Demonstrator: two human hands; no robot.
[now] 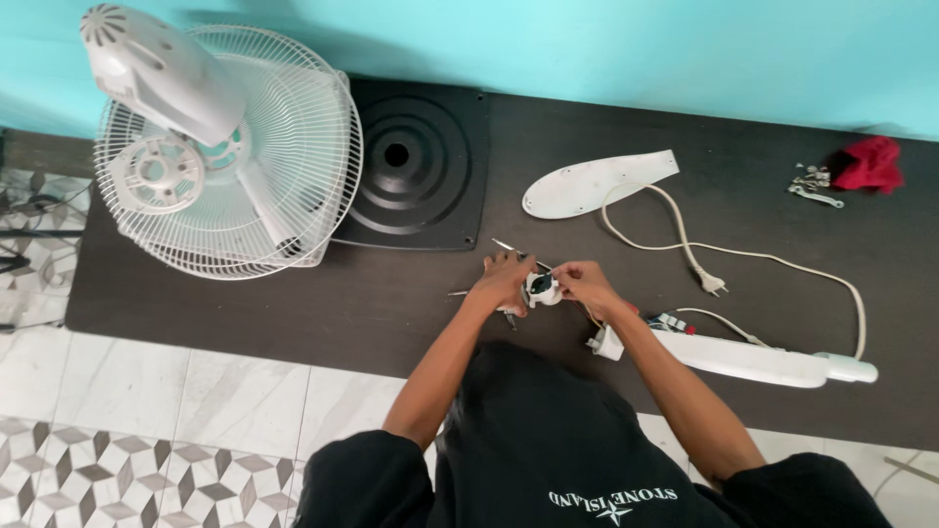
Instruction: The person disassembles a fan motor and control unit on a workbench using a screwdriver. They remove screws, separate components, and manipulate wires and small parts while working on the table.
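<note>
A small round white plastic part with a dark centre [541,287] is held just above a dark brown mat [293,303], near the middle of the view, between two bare hands. The left hand [502,281] is curled around the part's left side, fingers bent and closed against it; the right hand [584,283] is pinched on its right edge with the fingertips drawn together. A thin metal tool [515,249] is seen poking out from behind the left hand. Just beside the right wrist, a long white plastic housing [753,360] is laid flat, with small loose wires at its near end. A white power cord with a plug [712,283] is looped across the mat to a flat white oval cover [592,183]. Further left, a square black plastic base [416,166] and a white fan head with wire grille [210,156] are laid down. A red cloth [871,163] and small metal screws [810,182] are seen at the far right.
</note>
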